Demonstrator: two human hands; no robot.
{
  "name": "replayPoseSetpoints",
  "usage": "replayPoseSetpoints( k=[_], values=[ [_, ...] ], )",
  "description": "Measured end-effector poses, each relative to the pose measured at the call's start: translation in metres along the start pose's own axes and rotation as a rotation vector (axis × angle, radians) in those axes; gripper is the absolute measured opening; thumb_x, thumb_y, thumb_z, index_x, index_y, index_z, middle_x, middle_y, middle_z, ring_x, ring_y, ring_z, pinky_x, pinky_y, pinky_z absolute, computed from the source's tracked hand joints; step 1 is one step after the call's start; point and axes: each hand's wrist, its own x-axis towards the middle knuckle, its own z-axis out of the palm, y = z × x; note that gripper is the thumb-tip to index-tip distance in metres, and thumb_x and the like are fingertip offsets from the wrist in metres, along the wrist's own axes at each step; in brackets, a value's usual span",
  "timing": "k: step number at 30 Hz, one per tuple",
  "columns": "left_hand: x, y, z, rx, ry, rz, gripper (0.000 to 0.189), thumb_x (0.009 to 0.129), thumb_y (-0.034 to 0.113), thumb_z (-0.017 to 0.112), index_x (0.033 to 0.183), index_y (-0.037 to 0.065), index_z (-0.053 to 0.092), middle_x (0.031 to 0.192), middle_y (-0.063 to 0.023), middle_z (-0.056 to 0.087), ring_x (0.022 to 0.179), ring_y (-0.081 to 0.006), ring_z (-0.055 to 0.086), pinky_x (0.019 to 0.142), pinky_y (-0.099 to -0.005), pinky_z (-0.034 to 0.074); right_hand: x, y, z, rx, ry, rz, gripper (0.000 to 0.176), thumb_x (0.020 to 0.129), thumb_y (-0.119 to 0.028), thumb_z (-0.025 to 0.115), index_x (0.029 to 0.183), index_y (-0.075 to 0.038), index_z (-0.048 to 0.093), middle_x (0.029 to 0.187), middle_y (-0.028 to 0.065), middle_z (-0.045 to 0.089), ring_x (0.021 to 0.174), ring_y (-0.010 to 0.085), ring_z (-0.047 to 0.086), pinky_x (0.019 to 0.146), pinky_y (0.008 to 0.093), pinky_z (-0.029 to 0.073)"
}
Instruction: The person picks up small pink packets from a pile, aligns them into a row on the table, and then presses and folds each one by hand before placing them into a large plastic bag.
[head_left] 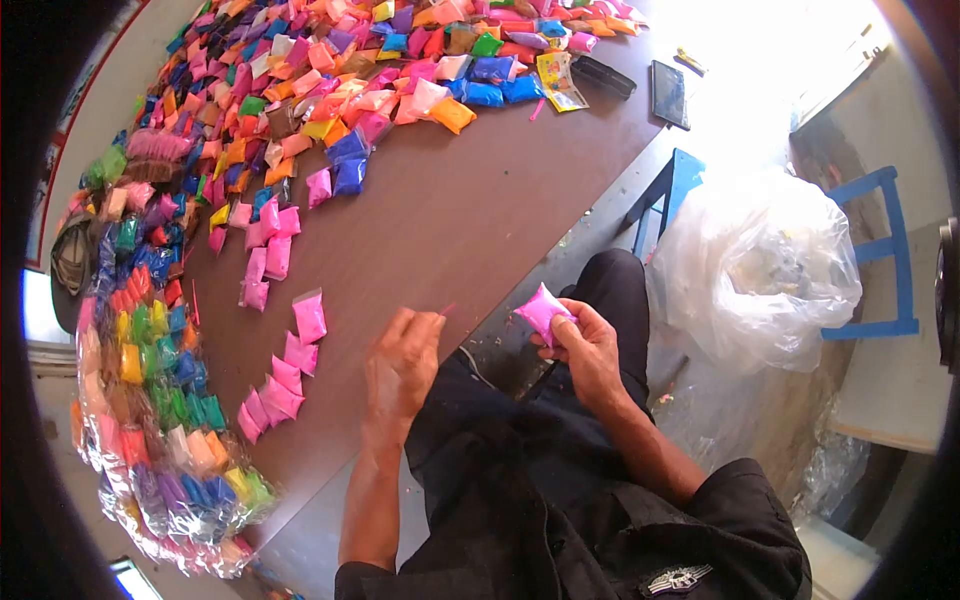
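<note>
The pink packet [541, 309] sits up in the person's right hand [588, 350], pinched at its lower edge between thumb and curled fingers, held out over the lap just off the edge of the brown table [470, 220]. The left hand [402, 365] is a little apart from it, over the table edge. Its fingers are drawn together at the tips on a thin pink strip [446, 309] that points across at the packet without touching it.

More pink packets [285, 375] lie in a loose row on the table just left of that hand, and beyond them a big heap of coloured packets [300, 90] covers the far side.

As for writing, a yellow printed wrapper [560, 80] lies near a dark tablet [669, 94], but its lettering is too small to read. A winged badge [675, 578] on the black shirt shows no legible words either.
</note>
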Motion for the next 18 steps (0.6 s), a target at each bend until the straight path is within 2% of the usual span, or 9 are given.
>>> replayPoseSetpoints(
  k=[4,7,10,13,18],
  values=[
    [-0.008,0.008,-0.004,0.065,-0.084,0.056,0.008,0.100,0.013,0.077,0.106,0.008,0.076,0.097,-0.0119,0.070,0.086,-0.0366,0.073,0.072,-0.0467,0.058,0.000,-0.006,-0.001,0.005,0.009,-0.008,0.032,0.111,-0.017,0.064,0.135,0.004,0.064,0.113,0.0107,0.076,0.091,0.0159,0.076,0.074,0.0285,0.062],
    [-0.013,0.028,-0.009,0.039,-0.141,0.124,0.005,0.101,0.013,0.075,0.099,0.011,0.071,0.092,-0.0080,0.066,0.087,-0.0340,0.072,0.068,-0.0468,0.057,0.003,-0.002,-0.003,0.018,0.020,-0.015,0.032,0.111,-0.017,0.064,0.135,0.004,0.064,0.113,0.0103,0.076,0.090,0.0159,0.076,0.074,0.0284,0.062],
    [-0.002,0.018,0.000,0.046,0.006,0.054,0.008,0.100,0.013,0.076,0.095,0.011,0.069,0.090,-0.0072,0.065,0.086,-0.0317,0.073,0.068,-0.0447,0.057,0.003,0.003,-0.005,-0.017,-0.005,-0.005,0.032,0.111,-0.019,0.064,0.136,0.000,0.064,0.115,0.0095,0.076,0.094,0.0175,0.076,0.078,0.0301,0.062],
    [0.020,0.012,0.009,0.079,0.035,0.094,0.008,0.100,0.014,0.076,0.095,0.011,0.069,0.089,-0.0071,0.064,0.087,-0.0309,0.073,0.067,-0.0444,0.057,0.002,0.000,-0.001,-0.023,-0.002,0.018,0.033,0.111,-0.019,0.065,0.137,0.000,0.064,0.115,0.0094,0.076,0.094,0.0174,0.076,0.078,0.0300,0.062],
    [0.000,0.028,0.006,0.062,-0.155,0.178,0.007,0.101,0.013,0.075,0.096,0.011,0.070,0.090,-0.0073,0.065,0.088,-0.0321,0.073,0.069,-0.0450,0.058,0.004,-0.002,-0.007,-0.022,0.019,0.003,0.033,0.111,-0.020,0.065,0.138,0.000,0.064,0.116,0.0092,0.076,0.094,0.0172,0.076,0.078,0.0302,0.063]
  ],
)
